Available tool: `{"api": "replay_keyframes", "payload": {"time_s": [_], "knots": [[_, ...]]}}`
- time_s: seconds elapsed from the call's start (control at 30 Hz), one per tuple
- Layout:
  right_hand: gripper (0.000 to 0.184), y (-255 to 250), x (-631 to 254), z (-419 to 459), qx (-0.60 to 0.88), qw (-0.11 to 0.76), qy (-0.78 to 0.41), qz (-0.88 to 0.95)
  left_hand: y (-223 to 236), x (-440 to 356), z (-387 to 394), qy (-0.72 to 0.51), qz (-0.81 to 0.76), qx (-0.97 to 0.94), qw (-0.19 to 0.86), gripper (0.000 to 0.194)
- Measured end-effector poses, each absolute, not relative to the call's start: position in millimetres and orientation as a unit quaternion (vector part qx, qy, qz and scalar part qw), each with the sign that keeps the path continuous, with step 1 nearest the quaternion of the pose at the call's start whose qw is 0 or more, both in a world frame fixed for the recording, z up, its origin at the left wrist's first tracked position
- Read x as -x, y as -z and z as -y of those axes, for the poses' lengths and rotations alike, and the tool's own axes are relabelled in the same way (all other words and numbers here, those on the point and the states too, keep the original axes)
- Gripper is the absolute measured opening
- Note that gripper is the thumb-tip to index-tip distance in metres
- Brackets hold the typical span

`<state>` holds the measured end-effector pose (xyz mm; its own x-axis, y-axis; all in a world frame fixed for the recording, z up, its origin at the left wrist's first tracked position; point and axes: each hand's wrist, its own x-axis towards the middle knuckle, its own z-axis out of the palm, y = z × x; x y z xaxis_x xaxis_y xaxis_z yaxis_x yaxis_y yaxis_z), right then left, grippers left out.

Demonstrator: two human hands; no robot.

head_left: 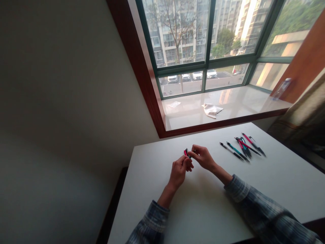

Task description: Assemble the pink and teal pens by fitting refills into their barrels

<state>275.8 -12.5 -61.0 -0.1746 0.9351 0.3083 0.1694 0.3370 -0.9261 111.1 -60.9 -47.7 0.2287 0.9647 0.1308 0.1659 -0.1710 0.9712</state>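
Daylight comes through a green-framed window [207, 64], with parked cars [197, 75] and tall buildings [188, 30] outside. A crumpled cloth [212, 110] lies on the pale sill [236, 101]. The left wall [63, 101] sits in shadow; a curtain [296, 115] hangs right of the white table [149, 176].

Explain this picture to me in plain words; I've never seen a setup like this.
There is no machine here, only a person's bare left hand and right hand. The single picture comes from a camera worn on the head, looking forward and down.

On the smooth white table, to the right, lie slim plastic pens in black, teal and pink, some crossing. Both hands meet near the far edge, pinching small, slim pink and dark pieces, too small to identify surely. Beyond, a crumpled white cloth or paper rests on the pale, shiny windowsill.
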Motion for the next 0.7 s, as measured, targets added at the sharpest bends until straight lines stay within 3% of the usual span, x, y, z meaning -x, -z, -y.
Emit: {"api": "replay_keyframes", "payload": {"time_s": [0.2, 0.4, 0.7], "knots": [[0.029, 52, -281, 8, 0.346, 0.513, -0.462, 0.635, 51, -106, 53, -0.471, -0.436, -0.603, 0.473, 0.044], [0.037, 51, -281, 9, 0.304, 0.491, -0.567, 0.588, 54, -105, 50, -0.48, -0.426, -0.587, 0.493, 0.04], [0.051, 50, -280, 9, 0.303, 0.518, -0.559, 0.572, 57, -106, 51, -0.479, -0.429, -0.571, 0.511, 0.045]]}}
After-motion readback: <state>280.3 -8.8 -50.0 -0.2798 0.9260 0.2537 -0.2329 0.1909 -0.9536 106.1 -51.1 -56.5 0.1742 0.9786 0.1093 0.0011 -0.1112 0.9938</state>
